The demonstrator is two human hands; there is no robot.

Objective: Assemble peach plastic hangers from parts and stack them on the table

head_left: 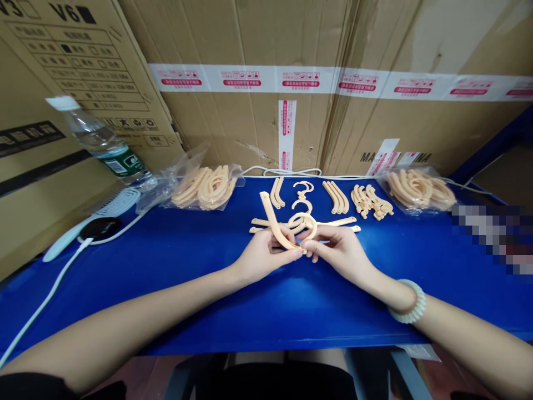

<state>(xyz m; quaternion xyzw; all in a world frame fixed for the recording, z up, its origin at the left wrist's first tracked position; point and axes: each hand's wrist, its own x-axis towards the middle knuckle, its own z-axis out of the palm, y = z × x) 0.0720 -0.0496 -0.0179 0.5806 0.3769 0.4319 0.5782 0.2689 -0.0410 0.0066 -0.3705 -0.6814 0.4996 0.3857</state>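
My left hand (pixel 264 255) is closed on a peach plastic hanger arm (pixel 272 219), a curved strip pointing up and left. My right hand (pixel 343 250) pinches a peach hanger hook (pixel 313 225) with a round loop. The arm's lower end and the hook meet between my fingertips; whether they are joined I cannot tell. Just behind my hands, long hanger pieces (pixel 343 221) lie crosswise on the blue table (pixel 200 278), partly hidden by the hook and fingers. Loose hooks (pixel 303 191) lie farther back, between short curved arms (pixel 275 191) and a row of several arms (pixel 335 197).
A pile of small hooks (pixel 370 201) lies right of the rows. Clear bags of hanger parts stand at left (pixel 208 189) and right (pixel 420 189). At left are a water bottle (pixel 106 147), a hairbrush (pixel 116 201) and a black disc (pixel 100 228) with a white cable. Cardboard boxes (pixel 233 122) wall the back.
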